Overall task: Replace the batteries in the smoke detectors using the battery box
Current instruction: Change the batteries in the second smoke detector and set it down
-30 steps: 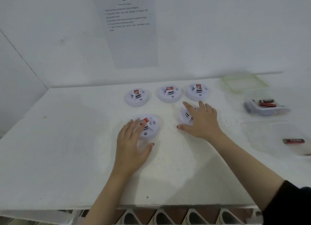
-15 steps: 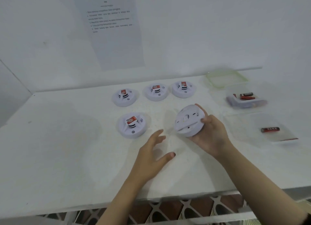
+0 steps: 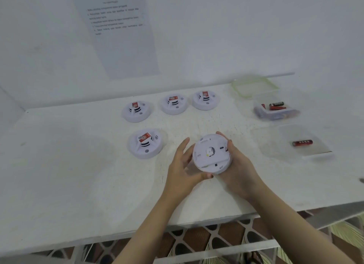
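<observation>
Holding white round smoke detector (image 3: 211, 154), underside up

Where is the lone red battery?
In the head view, the lone red battery lies on a clear tray at the right of the white table, in front of the battery box and right of the held smoke detector.
</observation>
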Demonstrator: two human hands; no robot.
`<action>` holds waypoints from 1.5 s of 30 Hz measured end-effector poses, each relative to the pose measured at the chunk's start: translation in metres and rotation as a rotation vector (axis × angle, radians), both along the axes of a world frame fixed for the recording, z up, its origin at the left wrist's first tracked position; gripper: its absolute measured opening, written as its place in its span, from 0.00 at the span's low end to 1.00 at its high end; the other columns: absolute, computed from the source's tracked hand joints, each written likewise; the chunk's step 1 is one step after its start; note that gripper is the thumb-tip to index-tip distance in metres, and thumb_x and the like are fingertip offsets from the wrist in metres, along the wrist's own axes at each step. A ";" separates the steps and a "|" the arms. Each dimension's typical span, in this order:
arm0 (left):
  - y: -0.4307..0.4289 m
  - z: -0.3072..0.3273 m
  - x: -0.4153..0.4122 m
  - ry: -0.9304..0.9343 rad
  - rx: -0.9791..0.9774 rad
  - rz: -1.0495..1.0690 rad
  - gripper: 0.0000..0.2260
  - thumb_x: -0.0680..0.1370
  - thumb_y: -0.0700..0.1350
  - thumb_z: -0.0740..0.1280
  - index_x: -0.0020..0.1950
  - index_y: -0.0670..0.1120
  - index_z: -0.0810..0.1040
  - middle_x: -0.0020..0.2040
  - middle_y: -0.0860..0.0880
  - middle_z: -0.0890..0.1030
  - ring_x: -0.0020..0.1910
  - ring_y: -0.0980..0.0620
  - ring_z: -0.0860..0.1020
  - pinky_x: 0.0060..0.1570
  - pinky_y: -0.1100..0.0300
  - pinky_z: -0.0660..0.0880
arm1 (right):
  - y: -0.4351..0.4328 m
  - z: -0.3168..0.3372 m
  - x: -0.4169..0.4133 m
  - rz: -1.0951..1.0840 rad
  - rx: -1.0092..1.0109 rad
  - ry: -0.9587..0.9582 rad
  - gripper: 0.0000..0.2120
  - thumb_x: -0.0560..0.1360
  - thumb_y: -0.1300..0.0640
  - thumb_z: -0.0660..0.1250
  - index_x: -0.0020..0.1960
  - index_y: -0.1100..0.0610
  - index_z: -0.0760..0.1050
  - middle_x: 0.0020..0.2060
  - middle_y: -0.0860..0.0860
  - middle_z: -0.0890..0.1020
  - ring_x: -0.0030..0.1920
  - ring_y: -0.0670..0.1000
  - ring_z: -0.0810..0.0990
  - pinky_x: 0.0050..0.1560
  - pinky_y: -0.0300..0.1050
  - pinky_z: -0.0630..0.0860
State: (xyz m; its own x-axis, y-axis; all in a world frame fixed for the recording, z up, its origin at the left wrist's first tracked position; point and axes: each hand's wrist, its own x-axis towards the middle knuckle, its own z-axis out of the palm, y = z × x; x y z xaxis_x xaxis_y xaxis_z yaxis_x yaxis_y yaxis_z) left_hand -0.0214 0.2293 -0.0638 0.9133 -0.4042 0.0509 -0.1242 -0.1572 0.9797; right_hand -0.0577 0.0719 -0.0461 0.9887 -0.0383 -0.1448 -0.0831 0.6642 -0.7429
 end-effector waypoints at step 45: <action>0.007 0.006 -0.001 -0.140 0.068 -0.143 0.40 0.59 0.39 0.82 0.69 0.52 0.73 0.60 0.57 0.80 0.63 0.58 0.75 0.59 0.66 0.72 | -0.046 0.027 0.001 0.433 -1.050 -0.165 0.30 0.64 0.64 0.77 0.61 0.44 0.74 0.63 0.41 0.72 0.61 0.45 0.73 0.56 0.41 0.76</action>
State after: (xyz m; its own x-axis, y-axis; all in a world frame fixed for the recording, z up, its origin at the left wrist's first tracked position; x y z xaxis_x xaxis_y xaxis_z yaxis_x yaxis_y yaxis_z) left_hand -0.0220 0.2366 -0.0576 0.8323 -0.5360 0.1413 -0.2841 -0.1937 0.9390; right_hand -0.0569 0.0255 -0.0188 0.9525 0.2840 -0.1101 -0.0039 -0.3503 -0.9366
